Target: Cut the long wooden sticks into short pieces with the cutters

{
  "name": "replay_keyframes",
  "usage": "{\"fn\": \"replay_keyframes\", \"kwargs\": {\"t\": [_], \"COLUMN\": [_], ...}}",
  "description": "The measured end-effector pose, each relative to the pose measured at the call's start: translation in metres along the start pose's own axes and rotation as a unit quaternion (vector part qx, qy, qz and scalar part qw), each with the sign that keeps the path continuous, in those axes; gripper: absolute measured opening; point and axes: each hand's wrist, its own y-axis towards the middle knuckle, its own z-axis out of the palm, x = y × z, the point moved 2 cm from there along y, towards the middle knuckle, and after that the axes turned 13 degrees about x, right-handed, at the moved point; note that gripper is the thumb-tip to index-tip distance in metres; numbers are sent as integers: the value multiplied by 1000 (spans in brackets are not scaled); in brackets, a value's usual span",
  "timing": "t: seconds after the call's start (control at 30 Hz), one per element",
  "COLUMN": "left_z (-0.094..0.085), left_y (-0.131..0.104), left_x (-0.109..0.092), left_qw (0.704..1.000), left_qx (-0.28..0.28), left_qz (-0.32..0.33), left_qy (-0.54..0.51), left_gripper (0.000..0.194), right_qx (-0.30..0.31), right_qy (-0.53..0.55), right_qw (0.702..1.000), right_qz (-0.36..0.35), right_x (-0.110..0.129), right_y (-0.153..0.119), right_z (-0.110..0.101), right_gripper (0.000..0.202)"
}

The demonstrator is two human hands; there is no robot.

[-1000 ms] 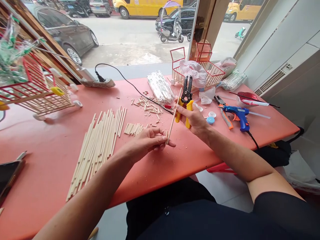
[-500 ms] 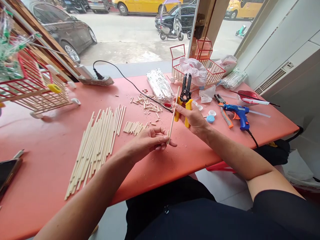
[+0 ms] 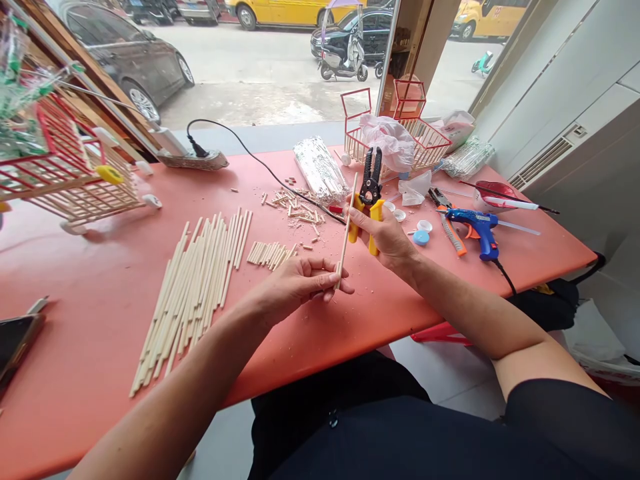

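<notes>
The person's left hand (image 3: 313,279): thumb (image 3: 327,280) set against the fingers in a pinch, bare left forearm (image 3: 210,367) slanting up. Right hand (image 3: 384,232): farther forward, fingers curled in a grip, right elbow (image 3: 517,357) bent.

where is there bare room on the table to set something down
Between the phone and long wooden dowels; also, nearly bare, between the left hand and near table edge. Crowded around the hot glue gun and plastic caps.

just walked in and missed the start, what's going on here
The left hand pinches the lower end of a long stick together with a short piece. The right hand holds the stick higher up, along with yellow-handled pliers. A pile of sticks lies on the table at left, with short sticks beside it.
</notes>
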Motion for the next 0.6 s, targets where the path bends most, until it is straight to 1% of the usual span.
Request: {"fn": "replay_keyframes", "kwargs": {"t": [0.23, 0.4, 0.6], "left_z": [2, 3, 4], "left_y": [0, 0, 0], "left_x": [0, 1, -1], "left_qw": [1000, 999, 999], "left_qx": [-11, -19, -26], "left_qz": [4, 9, 2], "left_qy": [-14, -30, -28], "left_gripper": [47, 47, 49], "right_qx": [-15, -9, -6], "right_qy": [17, 10, 10], "right_qw": [1000, 1000, 1000], "right_qz": [1, 4, 2], "right_x": [-4, -3, -4], "right_y": [1, 0, 0], "right_z": [0, 1, 1], "right_gripper": [50, 46, 49]}}
